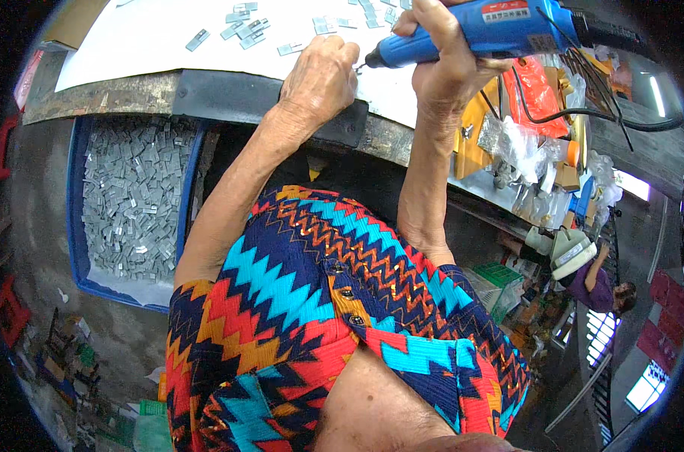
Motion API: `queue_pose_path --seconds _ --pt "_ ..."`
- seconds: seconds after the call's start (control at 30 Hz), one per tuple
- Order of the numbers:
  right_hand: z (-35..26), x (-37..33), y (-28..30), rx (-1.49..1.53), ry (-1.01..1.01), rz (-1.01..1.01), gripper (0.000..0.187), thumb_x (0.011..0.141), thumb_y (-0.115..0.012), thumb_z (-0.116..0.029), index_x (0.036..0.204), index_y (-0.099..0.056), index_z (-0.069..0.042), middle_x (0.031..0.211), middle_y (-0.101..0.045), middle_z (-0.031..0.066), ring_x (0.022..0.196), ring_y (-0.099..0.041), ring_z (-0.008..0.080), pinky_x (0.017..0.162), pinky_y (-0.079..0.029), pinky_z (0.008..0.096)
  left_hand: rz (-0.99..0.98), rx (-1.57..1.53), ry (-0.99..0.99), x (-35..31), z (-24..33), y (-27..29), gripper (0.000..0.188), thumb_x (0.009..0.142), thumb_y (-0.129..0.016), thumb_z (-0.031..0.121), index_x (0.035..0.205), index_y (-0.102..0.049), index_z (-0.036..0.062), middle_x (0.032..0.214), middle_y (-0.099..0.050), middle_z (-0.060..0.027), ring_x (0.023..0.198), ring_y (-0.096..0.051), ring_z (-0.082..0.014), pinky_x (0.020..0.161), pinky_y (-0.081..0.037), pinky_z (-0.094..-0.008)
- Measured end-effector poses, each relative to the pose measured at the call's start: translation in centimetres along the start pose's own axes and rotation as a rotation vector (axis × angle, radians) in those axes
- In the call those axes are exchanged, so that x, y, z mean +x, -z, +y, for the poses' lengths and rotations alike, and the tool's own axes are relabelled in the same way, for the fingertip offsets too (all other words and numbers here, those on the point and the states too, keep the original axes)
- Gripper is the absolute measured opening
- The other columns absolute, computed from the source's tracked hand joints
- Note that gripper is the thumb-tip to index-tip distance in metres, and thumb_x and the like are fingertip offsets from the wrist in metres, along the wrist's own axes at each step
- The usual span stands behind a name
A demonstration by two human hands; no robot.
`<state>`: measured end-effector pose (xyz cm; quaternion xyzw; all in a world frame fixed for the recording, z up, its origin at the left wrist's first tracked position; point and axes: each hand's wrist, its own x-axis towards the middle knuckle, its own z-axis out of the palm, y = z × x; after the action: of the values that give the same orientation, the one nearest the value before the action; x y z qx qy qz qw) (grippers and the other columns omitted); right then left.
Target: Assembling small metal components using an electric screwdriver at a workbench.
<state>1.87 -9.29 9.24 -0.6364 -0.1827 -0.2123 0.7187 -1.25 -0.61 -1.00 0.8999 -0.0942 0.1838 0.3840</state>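
Note:
My right hand (446, 71) grips a blue electric screwdriver (492, 26), held nearly level with its dark tip toward the left. Just beside that tip, my left hand (321, 79) is closed, its fingers pinched over the near edge of the workbench. Whatever the left fingers hold is hidden by the hand. Small grey rectangular pieces (247, 32) lie scattered on the white bench top (146, 45) beyond my hands. One grey piece (289, 49) rests close to the left knuckles.
A blue-rimmed bin (76, 207) full of similar grey pieces (134, 196) stands below the bench at left. To the right, a black cable (568, 113) hangs near a red plastic bag (534, 94) and clear bags (523, 151). Another person (594, 286) is farther right.

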Motion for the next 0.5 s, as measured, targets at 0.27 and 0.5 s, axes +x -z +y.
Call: queue_pose_path --seconds 0.27,0.5 --pt "-0.8 0.0 -0.4 -0.066 -0.034 0.015 0.013 0.068 -0.062 -0.002 0.078 -0.056 0.004 0.06 -0.057 0.0066 0.049 -0.056 0.0137 0.047 -0.047 0.0256 0.036 -0.026 -0.018 0.1 -0.1 -0.4 0.018 0.063 -0.063 -0.002 0.076 -0.052 0.0024 0.074 -0.052 -0.0133 0.078 -0.052 -0.0313 0.071 -0.043 -0.0394" --pt "0.4 -0.1 -0.3 -0.026 0.005 -0.013 0.013 0.068 -0.063 -0.004 0.076 -0.056 0.004 0.059 -0.056 0.0061 0.049 -0.055 0.013 0.047 -0.046 0.0254 0.062 -0.042 -0.014 0.0 -0.4 -0.5 0.019 0.061 -0.063 -0.003 0.074 -0.051 0.0029 0.072 -0.052 -0.0136 0.076 -0.052 -0.0319 0.069 -0.043 -0.0398"
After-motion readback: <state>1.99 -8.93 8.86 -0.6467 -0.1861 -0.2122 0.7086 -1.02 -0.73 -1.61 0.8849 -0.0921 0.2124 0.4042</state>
